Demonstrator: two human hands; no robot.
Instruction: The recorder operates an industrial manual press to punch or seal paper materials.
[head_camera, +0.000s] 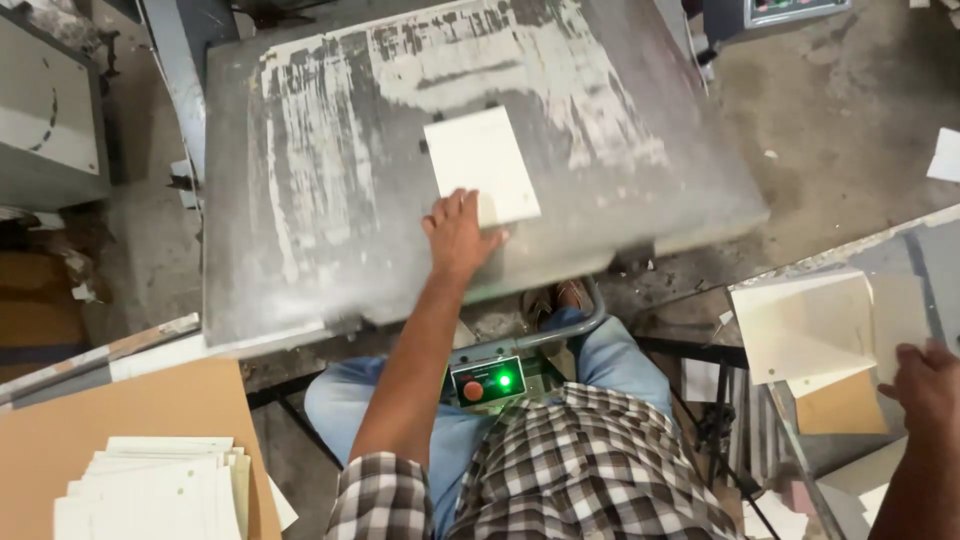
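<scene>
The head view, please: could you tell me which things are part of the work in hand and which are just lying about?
In use: left hand on white card on metal platen; right hand at cream sheets.

Lying about: stacked sheets, floor scraps.

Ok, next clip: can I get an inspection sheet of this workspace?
Surface: worn grey metal plate, paint scraped pale in streaks.
Job's things: one white card flat on the plate; loose cream sheets on the side table.
Clutter: stack of white cards on brown board; paper scraps on the floor.
Hands: left hand on the card's near corner; right hand resting at the cream sheets.
Cables: nothing seen.
Surroundings: control box with lit green lamp and red button; dusty concrete floor.
</scene>
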